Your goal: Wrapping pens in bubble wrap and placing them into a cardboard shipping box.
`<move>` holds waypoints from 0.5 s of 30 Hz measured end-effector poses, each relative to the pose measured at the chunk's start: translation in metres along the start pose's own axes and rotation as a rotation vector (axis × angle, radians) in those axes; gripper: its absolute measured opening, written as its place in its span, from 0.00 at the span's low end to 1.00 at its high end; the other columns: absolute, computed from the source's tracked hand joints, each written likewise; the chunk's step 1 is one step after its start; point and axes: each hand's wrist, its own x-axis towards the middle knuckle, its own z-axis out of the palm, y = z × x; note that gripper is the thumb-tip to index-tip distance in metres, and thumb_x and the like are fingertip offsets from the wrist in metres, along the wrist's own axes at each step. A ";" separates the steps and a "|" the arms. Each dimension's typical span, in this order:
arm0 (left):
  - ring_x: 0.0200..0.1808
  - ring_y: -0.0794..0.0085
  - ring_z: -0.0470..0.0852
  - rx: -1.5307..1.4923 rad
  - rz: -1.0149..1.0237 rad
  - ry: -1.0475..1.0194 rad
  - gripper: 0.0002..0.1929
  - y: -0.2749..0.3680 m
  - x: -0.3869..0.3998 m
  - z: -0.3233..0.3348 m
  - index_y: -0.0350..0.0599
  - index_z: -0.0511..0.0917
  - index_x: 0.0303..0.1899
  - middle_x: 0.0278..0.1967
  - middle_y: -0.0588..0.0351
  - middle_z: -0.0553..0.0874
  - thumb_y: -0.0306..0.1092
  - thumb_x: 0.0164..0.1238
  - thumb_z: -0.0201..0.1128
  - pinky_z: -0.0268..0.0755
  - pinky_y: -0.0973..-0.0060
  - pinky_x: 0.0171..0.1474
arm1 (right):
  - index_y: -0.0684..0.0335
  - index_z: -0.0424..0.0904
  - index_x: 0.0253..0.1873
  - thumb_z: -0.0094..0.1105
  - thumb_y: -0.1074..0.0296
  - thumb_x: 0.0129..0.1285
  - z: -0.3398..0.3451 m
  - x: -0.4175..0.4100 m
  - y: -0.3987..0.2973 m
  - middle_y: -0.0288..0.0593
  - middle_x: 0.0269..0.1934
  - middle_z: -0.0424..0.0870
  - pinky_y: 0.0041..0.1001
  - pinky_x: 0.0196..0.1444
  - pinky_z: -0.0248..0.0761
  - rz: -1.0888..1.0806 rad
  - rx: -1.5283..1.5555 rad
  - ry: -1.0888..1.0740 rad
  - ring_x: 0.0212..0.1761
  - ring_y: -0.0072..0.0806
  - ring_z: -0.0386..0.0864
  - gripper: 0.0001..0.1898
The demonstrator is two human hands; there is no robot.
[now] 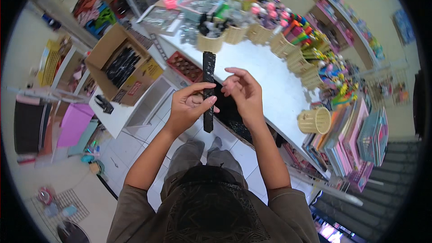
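Note:
A long, narrow bundle wrapped in shiny black plastic [209, 65] is pinched near its middle between the thumb and fingers of my left hand [189, 103]. It stands nearly straight up and down in the picture, in front of my body. Just to its right, my right hand [244, 94] is raised with its fingers apart and curled, holding nothing. Left of my hands, a cardboard box [140, 82] with its top open holds several similar black plastic bundles [123, 65]. A dark opening with more black plastic [238, 128] shows below my right hand.
The box stands on a small white table [155, 96]. Woven-look plastic baskets [209, 43] of pens and trinkets line the back of a white counter [256, 74]. An empty beige basket [314, 120] sits beside stacked notebooks [347, 141]. Below the counter is a red crate [185, 65].

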 end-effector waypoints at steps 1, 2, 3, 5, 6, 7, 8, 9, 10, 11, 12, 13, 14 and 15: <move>0.44 0.68 0.97 -0.010 0.045 0.070 0.19 0.003 -0.008 -0.011 0.31 0.83 0.69 0.46 0.56 0.91 0.19 0.81 0.72 0.91 0.74 0.49 | 0.68 0.80 0.75 0.72 0.80 0.76 0.013 -0.005 0.009 0.37 0.51 0.86 0.23 0.53 0.81 -0.075 -0.054 -0.052 0.50 0.20 0.85 0.25; 0.46 0.68 0.96 -0.008 0.074 0.115 0.20 0.006 -0.015 -0.024 0.31 0.84 0.69 0.48 0.54 0.89 0.19 0.81 0.72 0.92 0.73 0.50 | 0.67 0.80 0.74 0.75 0.82 0.72 0.027 -0.012 0.016 0.37 0.51 0.86 0.22 0.54 0.80 -0.061 -0.023 -0.097 0.52 0.20 0.85 0.28; 0.46 0.68 0.96 -0.003 0.089 0.149 0.20 0.006 -0.022 -0.038 0.31 0.84 0.69 0.48 0.54 0.89 0.19 0.81 0.72 0.92 0.73 0.50 | 0.67 0.79 0.76 0.81 0.81 0.66 0.045 -0.020 0.018 0.38 0.51 0.85 0.22 0.55 0.79 -0.030 -0.022 -0.160 0.52 0.20 0.85 0.34; 0.48 0.70 0.95 -0.010 0.215 0.293 0.19 0.006 -0.034 -0.068 0.31 0.84 0.69 0.52 0.52 0.87 0.19 0.81 0.72 0.94 0.71 0.52 | 0.67 0.81 0.74 0.86 0.80 0.61 0.069 -0.027 0.034 0.40 0.54 0.87 0.24 0.59 0.82 -0.085 -0.066 -0.360 0.54 0.22 0.87 0.36; 0.50 0.71 0.93 -0.004 0.188 0.310 0.20 0.012 -0.044 -0.085 0.31 0.83 0.69 0.56 0.50 0.86 0.19 0.80 0.72 0.96 0.68 0.54 | 0.67 0.81 0.74 0.86 0.80 0.61 0.085 -0.027 0.038 0.40 0.54 0.87 0.24 0.59 0.82 -0.080 -0.061 -0.388 0.54 0.22 0.87 0.36; 0.50 0.71 0.93 -0.002 0.198 0.335 0.20 0.015 -0.052 -0.100 0.31 0.83 0.69 0.56 0.50 0.86 0.19 0.80 0.72 0.96 0.68 0.54 | 0.67 0.84 0.71 0.87 0.79 0.60 0.101 -0.027 0.043 0.41 0.54 0.88 0.26 0.60 0.85 -0.079 -0.132 -0.439 0.54 0.23 0.89 0.33; 0.49 0.70 0.94 0.021 0.213 0.370 0.20 0.019 -0.058 -0.116 0.31 0.83 0.70 0.56 0.49 0.87 0.20 0.81 0.72 0.97 0.68 0.51 | 0.68 0.88 0.67 0.88 0.79 0.59 0.118 -0.025 0.048 0.42 0.55 0.90 0.27 0.61 0.87 -0.081 -0.202 -0.487 0.54 0.25 0.91 0.31; 0.48 0.70 0.94 0.043 0.224 0.399 0.21 0.023 -0.065 -0.132 0.32 0.82 0.70 0.57 0.47 0.89 0.21 0.81 0.72 0.97 0.67 0.49 | 0.68 0.88 0.67 0.88 0.79 0.59 0.135 -0.022 0.053 0.42 0.55 0.90 0.27 0.61 0.87 -0.078 -0.199 -0.505 0.54 0.25 0.91 0.31; 0.48 0.70 0.94 0.044 0.228 0.415 0.21 0.026 -0.074 -0.147 0.32 0.82 0.70 0.57 0.47 0.89 0.21 0.81 0.72 0.97 0.67 0.49 | 0.68 0.90 0.63 0.88 0.79 0.59 0.152 -0.018 0.058 0.44 0.54 0.91 0.28 0.61 0.88 -0.077 -0.239 -0.541 0.53 0.27 0.92 0.26; 0.48 0.70 0.94 0.043 0.241 0.434 0.21 0.029 -0.082 -0.163 0.32 0.82 0.70 0.56 0.47 0.89 0.20 0.81 0.72 0.97 0.68 0.48 | 0.68 0.92 0.59 0.87 0.79 0.59 0.169 -0.014 0.064 0.45 0.54 0.93 0.30 0.60 0.90 -0.077 -0.279 -0.575 0.53 0.29 0.94 0.22; 0.47 0.70 0.94 0.042 0.254 0.455 0.21 0.032 -0.089 -0.179 0.32 0.82 0.70 0.56 0.48 0.89 0.20 0.80 0.72 0.97 0.69 0.47 | 0.68 0.95 0.56 0.86 0.81 0.60 0.190 -0.009 0.063 0.47 0.52 0.94 0.29 0.57 0.91 -0.110 -0.342 -0.589 0.50 0.30 0.95 0.18; 0.47 0.70 0.94 0.041 0.256 0.475 0.21 0.036 -0.098 -0.196 0.32 0.82 0.70 0.56 0.48 0.89 0.20 0.80 0.72 0.97 0.69 0.47 | 0.68 0.95 0.56 0.86 0.81 0.60 0.207 -0.006 0.071 0.47 0.52 0.94 0.29 0.57 0.91 -0.103 -0.339 -0.607 0.50 0.30 0.95 0.18; 0.46 0.71 0.94 0.017 0.249 0.482 0.21 0.040 -0.107 -0.212 0.32 0.83 0.69 0.55 0.48 0.89 0.20 0.80 0.73 0.97 0.69 0.47 | 0.68 0.95 0.55 0.86 0.81 0.59 0.225 -0.004 0.080 0.47 0.52 0.94 0.29 0.58 0.90 -0.075 -0.319 -0.624 0.50 0.30 0.95 0.18; 0.45 0.71 0.93 -0.008 0.243 0.485 0.21 0.044 -0.115 -0.228 0.32 0.83 0.69 0.54 0.49 0.89 0.20 0.80 0.73 0.97 0.70 0.47 | 0.68 0.95 0.54 0.86 0.81 0.59 0.241 -0.001 0.090 0.47 0.53 0.94 0.29 0.58 0.90 -0.049 -0.301 -0.639 0.50 0.30 0.96 0.17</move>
